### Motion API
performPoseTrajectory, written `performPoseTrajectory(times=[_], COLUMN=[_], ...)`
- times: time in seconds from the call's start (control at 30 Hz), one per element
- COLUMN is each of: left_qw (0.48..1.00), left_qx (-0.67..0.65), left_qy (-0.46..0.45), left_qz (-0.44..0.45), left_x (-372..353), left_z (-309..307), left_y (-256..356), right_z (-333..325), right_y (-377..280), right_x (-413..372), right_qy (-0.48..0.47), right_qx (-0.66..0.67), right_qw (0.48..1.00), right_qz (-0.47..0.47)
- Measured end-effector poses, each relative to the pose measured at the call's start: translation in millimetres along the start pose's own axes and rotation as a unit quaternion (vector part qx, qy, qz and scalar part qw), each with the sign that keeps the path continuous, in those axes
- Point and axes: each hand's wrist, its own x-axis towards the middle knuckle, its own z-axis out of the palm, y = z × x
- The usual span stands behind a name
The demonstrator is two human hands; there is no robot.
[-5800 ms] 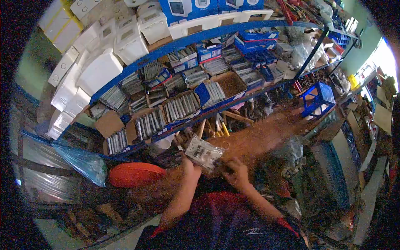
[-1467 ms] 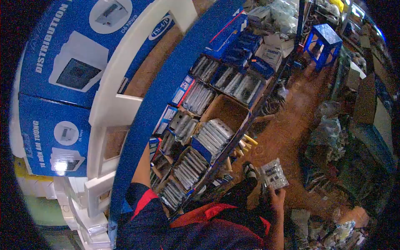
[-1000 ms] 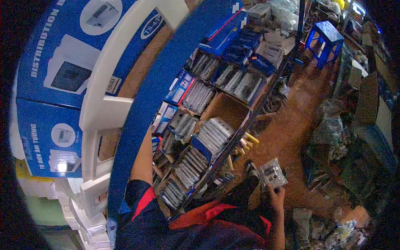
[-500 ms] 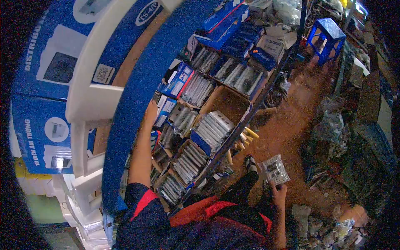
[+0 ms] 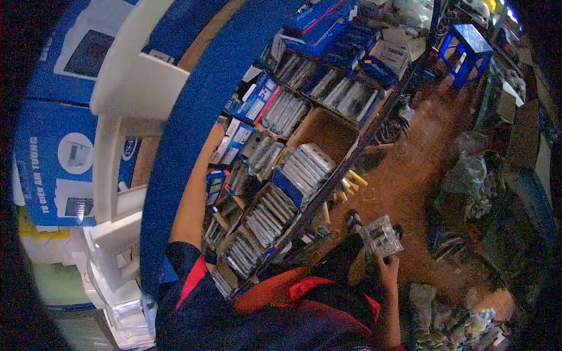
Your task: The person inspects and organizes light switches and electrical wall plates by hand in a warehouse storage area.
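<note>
My right hand (image 5: 387, 264) is closed on the lower edge of a clear plastic packet (image 5: 383, 235) with a pale plate-like part in it, held low above the floor. To the left, my left arm reaches up into the shelf. My left hand (image 5: 220, 127) is at the side of a small blue and white box (image 5: 234, 142); its fingers are mostly hidden there. Past it is another blue box (image 5: 255, 99) with a red stripe. Several wrapped flat plates (image 5: 304, 169) stand in a row in an open carton beside them.
A blue panel edge (image 5: 193, 111) runs along the left of the shelf. More cartons of wrapped plates (image 5: 270, 216) fill it. On the brown floor (image 5: 404, 181) stands a blue plastic stool (image 5: 466, 47). Plastic-wrapped goods (image 5: 468, 175) pile up at the right.
The view has shifted slightly, so the shelf sits a little higher and further right. My left hand stays by the small box. My right hand still holds the packet, now slightly more to the left.
</note>
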Motion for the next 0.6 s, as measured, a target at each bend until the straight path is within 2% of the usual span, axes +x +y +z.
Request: performPoseTrajectory(times=[0.03, 0.17, 0.27, 0.37, 0.4, 0.47, 0.57, 0.6], left_qw=[0.998, 0.992, 0.995, 0.988, 0.991, 0.990, 0.961, 0.953], left_qx=[-0.015, 0.106, 0.022, 0.015, -0.025, -0.105, -0.276, -0.302], left_qy=[-0.056, -0.019, -0.015, 0.106, 0.084, 0.040, 0.000, 0.010], left_qz=[-0.016, 0.063, 0.092, 0.110, 0.103, 0.090, 0.008, 0.017], left_x=[5.1, 11.6, 3.8, -9.3, -6.6, -1.1, 15.9, 16.9], left_z=[-16.0, -32.4, -35.8, -8.2, -4.4, -4.0, 24.9, 23.8], left_y=[3.4, 22.8, 29.1, 13.8, 7.8, -1.2, -25.2, -27.5], right_z=[-0.1, -0.7, -6.5, 4.6, 3.6, 1.4, 7.3, 6.2], right_y=[8.4, 16.9, -19.8, 24.1, 22.9, -20.9, -12.5, -28.0], right_x=[-0.4, -5.5, -9.2, -5.3, -6.4, -13.5, -18.4, -21.0], right_qy=[0.019, 0.086, 0.019, 0.033, 0.016, -0.016, 0.046, 0.033], right_qx=[-0.034, -0.093, -0.021, 0.014, 0.023, 0.041, -0.056, -0.059], right_qw=[0.999, 0.990, 1.000, 0.999, 1.000, 0.998, 0.997, 0.997], right_qz=[-0.019, -0.054, 0.011, 0.002, 0.013, 0.037, -0.017, 0.021])
